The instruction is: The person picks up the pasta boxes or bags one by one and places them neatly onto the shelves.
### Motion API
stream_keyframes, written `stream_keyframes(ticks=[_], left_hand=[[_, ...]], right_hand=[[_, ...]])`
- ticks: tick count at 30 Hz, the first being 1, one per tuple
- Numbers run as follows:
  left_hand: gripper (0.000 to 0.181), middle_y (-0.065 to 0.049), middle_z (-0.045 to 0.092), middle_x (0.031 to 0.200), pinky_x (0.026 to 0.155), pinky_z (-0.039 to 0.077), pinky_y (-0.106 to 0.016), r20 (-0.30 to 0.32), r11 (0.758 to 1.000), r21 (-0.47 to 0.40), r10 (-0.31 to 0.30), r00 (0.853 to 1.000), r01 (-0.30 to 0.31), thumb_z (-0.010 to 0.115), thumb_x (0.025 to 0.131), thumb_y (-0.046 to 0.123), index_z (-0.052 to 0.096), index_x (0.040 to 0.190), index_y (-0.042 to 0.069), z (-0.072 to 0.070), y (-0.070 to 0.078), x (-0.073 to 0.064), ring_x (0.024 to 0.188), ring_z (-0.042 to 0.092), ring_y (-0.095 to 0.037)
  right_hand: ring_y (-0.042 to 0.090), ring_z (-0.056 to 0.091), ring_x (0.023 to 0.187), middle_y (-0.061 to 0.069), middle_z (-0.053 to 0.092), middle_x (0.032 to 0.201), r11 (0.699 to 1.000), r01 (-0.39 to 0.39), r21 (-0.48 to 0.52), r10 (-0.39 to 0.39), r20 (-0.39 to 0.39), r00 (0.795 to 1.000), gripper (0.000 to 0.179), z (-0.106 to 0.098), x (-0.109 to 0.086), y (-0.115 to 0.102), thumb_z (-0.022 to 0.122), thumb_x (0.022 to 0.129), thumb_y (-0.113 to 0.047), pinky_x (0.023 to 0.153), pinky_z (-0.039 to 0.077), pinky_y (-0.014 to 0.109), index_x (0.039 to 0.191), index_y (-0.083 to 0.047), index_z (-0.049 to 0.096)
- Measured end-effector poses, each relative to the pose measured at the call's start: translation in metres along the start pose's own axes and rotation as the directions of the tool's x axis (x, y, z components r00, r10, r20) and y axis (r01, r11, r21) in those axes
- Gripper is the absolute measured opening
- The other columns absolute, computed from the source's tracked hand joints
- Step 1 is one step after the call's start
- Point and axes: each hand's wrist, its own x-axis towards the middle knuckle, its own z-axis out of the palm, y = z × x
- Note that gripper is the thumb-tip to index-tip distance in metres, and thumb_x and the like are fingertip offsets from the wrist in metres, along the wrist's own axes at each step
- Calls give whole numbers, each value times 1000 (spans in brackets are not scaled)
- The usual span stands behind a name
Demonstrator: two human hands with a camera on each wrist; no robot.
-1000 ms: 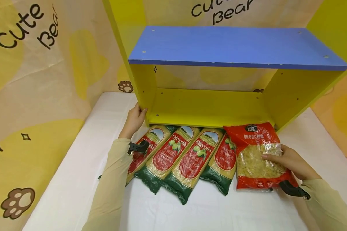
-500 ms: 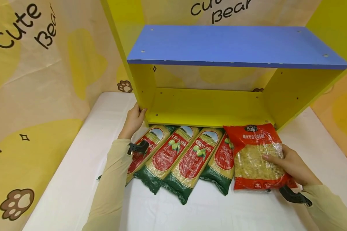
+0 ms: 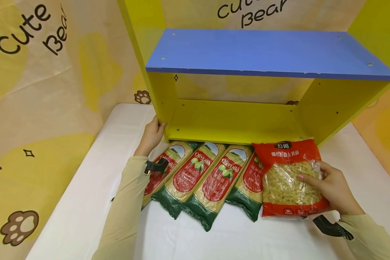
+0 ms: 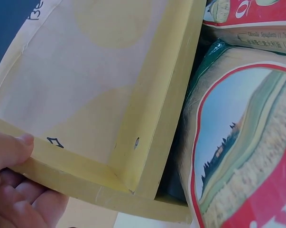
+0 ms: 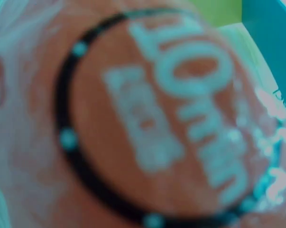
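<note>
At four o'clock, my right grip (image 3: 334,187) clasps the red pasta bag (image 3: 287,185), edged slightly over the end spaghetti pack (image 3: 249,186), seemingly packing them closer; at nine, my left grip (image 3: 152,135) holds the shelf's side panel (image 3: 164,95).

Head view: bright; glare on red bag (image 3: 287,180) beside gripping right hand (image 3: 338,190). Left-wrist view: dimmer. Right-wrist view: bag blurred, cyan-tinted.
</note>
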Motion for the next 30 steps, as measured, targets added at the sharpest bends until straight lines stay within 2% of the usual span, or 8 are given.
stream_keyframes(ticks=[3, 5, 10, 12, 19, 22, 27, 30], left_hand=[[33, -31, 58, 111, 81, 47, -46, 2, 1000, -18, -20, 1000, 20, 44, 101, 11, 42, 127, -9, 0, 2, -1, 99, 59, -38], [34, -30, 58, 113, 84, 47, -46, -7, 996, -71, -50, 999, 49, 44, 100, 11, 43, 128, -9, 2, 4, -1, 101, 59, -39], [35, -28, 56, 120, 91, 45, -46, -45, 958, -260, -137, 989, 121, 45, 98, 8, 46, 130, -8, 6, 11, 0, 109, 56, -38], [35, -27, 56, 122, 91, 45, -45, -60, 948, -290, -157, 986, 133, 46, 98, 8, 48, 130, -7, 7, 12, 0, 110, 56, -37], [35, -25, 60, 117, 86, 48, -45, -113, 960, -255, -150, 982, 117, 50, 98, 16, 52, 126, -5, 11, 14, 1, 104, 60, -36], [34, -27, 62, 110, 78, 49, -43, -147, 976, -195, -125, 981, 95, 48, 98, 16, 54, 122, -7, 12, 13, 2, 94, 62, -36], [27, -21, 59, 79, 58, 42, -32, -186, 995, -90, -56, 981, 40, 46, 98, 12, 55, 111, -10, 12, 11, 1, 66, 54, -28], [23, -12, 48, 66, 52, 35, -28, -190, 998, -63, -29, 981, 18, 46, 98, 11, 55, 105, -10, 11, 8, 1, 57, 44, -21]], right_hand=[[14, 62, 55, -13, 60, 78, 1000, -7, 25, 7, -13, 1000, 33, 0, -4, -7, 72, 85, -20, 48, 52, 32, 111, -8, 56], [15, 62, 53, -12, 60, 77, 999, -6, 40, 7, -18, 1000, 28, 1, -7, -13, 72, 85, -20, 48, 52, 32, 108, -14, 58], [15, 57, 48, -6, 57, 70, 998, 38, 46, -36, -36, 999, 21, 3, -15, -25, 73, 84, -18, 46, 48, 28, 101, -17, 61], [14, 56, 47, -5, 56, 68, 997, 65, 44, -63, -48, 997, 20, 4, -17, -30, 74, 83, -16, 45, 46, 26, 100, -17, 62], [12, 59, 47, -7, 63, 69, 988, 129, 86, -124, -64, 990, 25, 2, -20, -48, 74, 82, -7, 45, 48, 26, 102, -19, 66], [15, 63, 50, -4, 67, 72, 972, 142, 189, -136, -46, 990, 27, 0, -22, -58, 71, 83, -2, 46, 50, 28, 105, -16, 66], [20, 66, 54, 1, 70, 77, 912, 132, 389, -129, -33, 991, 30, -3, -23, -74, 68, 83, 4, 46, 52, 35, 106, -14, 66], [20, 66, 54, 2, 70, 78, 906, 150, 395, -140, -56, 989, 30, -4, -23, -84, 69, 82, 4, 46, 52, 35, 106, -14, 66]])
